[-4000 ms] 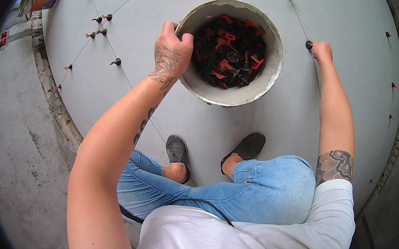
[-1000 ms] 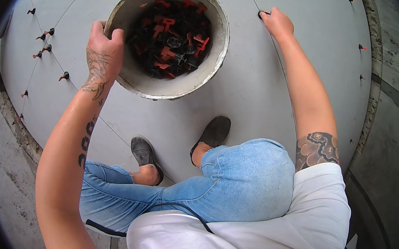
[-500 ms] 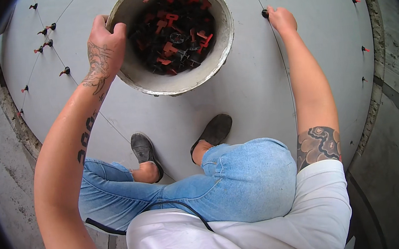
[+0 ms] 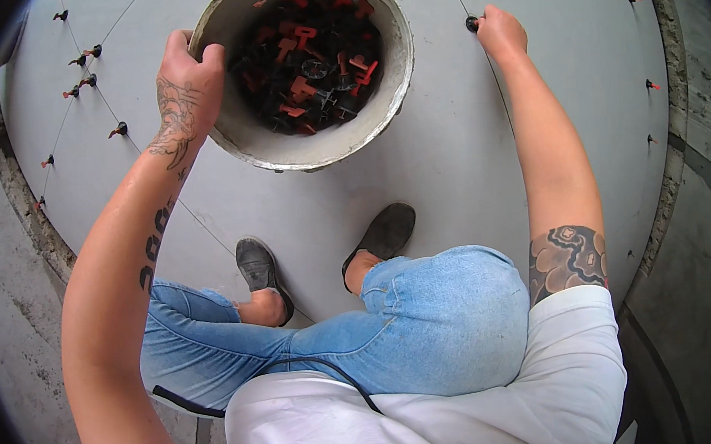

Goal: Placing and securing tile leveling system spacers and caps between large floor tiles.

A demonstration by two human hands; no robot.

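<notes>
1. Left hand [image 4: 188, 79]: curled over the bucket's [image 4: 311, 149] left rim, as one second earlier. Right hand [image 4: 504, 31]: closed on the right side of a black clip [image 4: 472, 24], which the fingers previously overlapped.
2. Bucket: grey, between the hands, containing heaped red-and-black pieces [image 4: 301, 89].
3. Grey slabs [image 4: 445, 169] with thin seams, flanked by concrete floor [image 4: 7, 285].

From here I see a pale-grey round bucket [image 4: 322, 148], upper centre, red-and-black plastic clips [image 4: 303, 87] inside, light-blue denim jeans [image 4: 457, 324] lower centre.

one bucket [image 4: 305, 149], two hands [image 4: 190, 82], two shoes [image 4: 388, 230], eight left-side floor clips [image 4: 119, 128]
</notes>
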